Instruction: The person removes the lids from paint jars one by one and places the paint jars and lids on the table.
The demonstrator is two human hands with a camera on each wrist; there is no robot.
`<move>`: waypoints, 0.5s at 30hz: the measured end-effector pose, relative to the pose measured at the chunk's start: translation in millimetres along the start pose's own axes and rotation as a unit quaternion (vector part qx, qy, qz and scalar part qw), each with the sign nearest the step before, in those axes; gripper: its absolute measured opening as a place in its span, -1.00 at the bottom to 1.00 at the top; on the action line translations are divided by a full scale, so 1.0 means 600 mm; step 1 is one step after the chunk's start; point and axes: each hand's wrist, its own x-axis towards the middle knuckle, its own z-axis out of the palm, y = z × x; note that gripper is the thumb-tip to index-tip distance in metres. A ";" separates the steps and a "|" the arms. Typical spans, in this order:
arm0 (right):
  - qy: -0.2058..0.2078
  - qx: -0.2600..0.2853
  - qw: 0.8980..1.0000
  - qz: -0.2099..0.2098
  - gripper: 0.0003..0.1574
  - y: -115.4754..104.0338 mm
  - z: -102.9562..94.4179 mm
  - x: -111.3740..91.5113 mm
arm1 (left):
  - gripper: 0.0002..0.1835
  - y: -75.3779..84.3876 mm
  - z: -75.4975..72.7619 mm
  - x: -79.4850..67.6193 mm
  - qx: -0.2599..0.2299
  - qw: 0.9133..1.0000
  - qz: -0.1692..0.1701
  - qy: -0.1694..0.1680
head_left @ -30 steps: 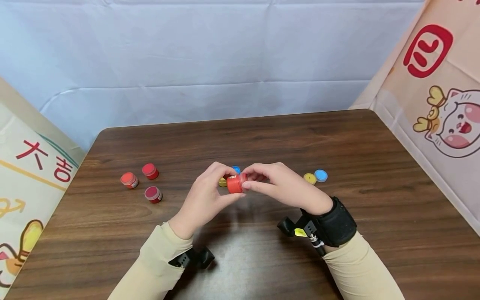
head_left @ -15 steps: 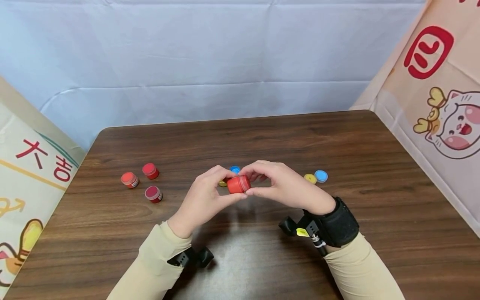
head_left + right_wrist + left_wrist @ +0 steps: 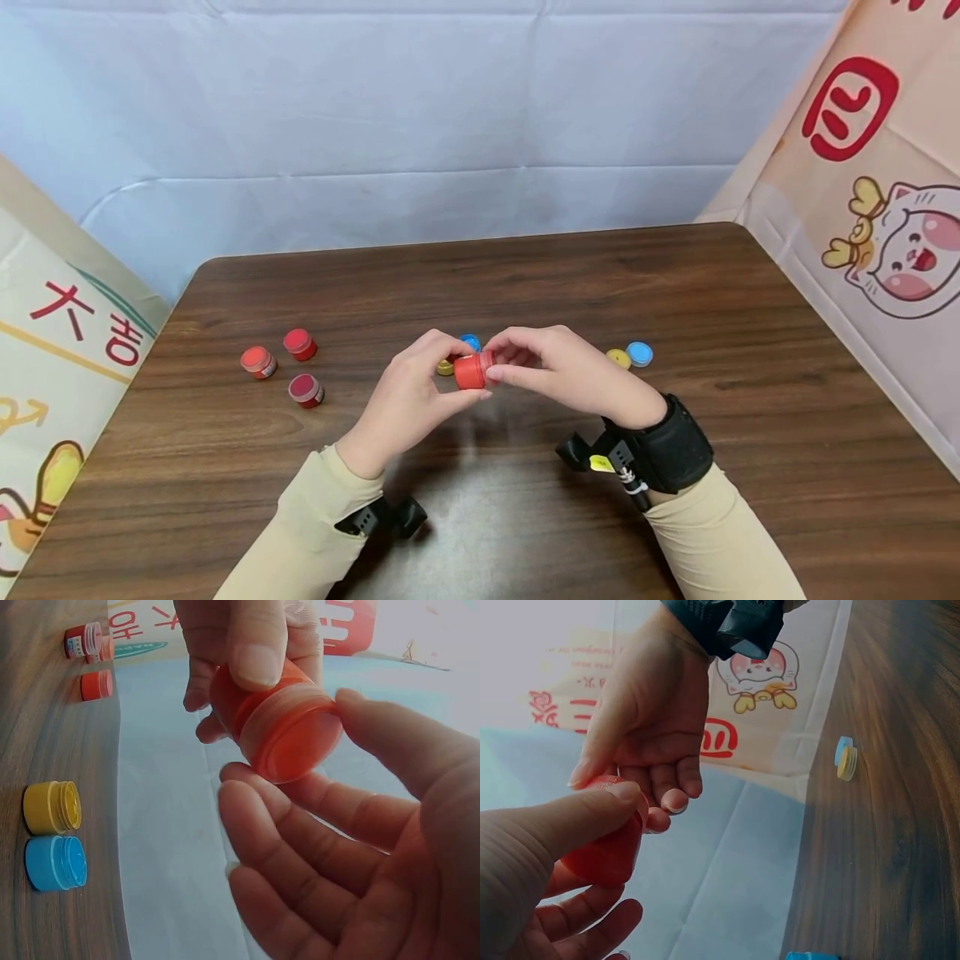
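Observation:
Above the middle of the table, my left hand (image 3: 408,392) grips a small red paint jar (image 3: 469,372) by its body, the jar tipped on its side. In the right wrist view, the jar's translucent lid (image 3: 296,746) faces my right palm. My right hand (image 3: 551,367) pinches the lid, its thumb at the rim and its fingers on the opposite side. Seen from the left wrist, the left thumb lies across the red jar (image 3: 604,855). Behind the hands stand a yellow paint jar (image 3: 51,806) and a blue paint jar (image 3: 56,862), both lidless.
Left on the table are three lidded jars: an orange-red jar (image 3: 258,361), a red jar (image 3: 300,343) and a dark red jar (image 3: 306,390). To the right lie a yellow lid (image 3: 618,358) and a blue lid (image 3: 640,354). A white cloth (image 3: 450,125) hangs behind the table.
The right fingers shifted round the lid, the thumb moving to its lower edge and then back up onto its side. The left hand keeps its hold on the jar in nearly the same spot.

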 end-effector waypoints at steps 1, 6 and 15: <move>0.001 -0.001 1.000 -0.004 -0.68 0.000 0.000 0.000 | -0.60 0.000 0.000 0.000 -0.001 1.000 -0.001 -0.001; 0.000 0.003 0.999 -0.032 -0.61 0.001 -0.001 0.000 | -0.60 0.001 -0.002 -0.001 -0.003 1.000 -0.008 -0.007; 0.012 -0.022 0.998 -0.055 -0.48 0.003 -0.003 -0.003 | -0.61 -0.003 0.001 0.001 0.003 1.000 -0.020 -0.016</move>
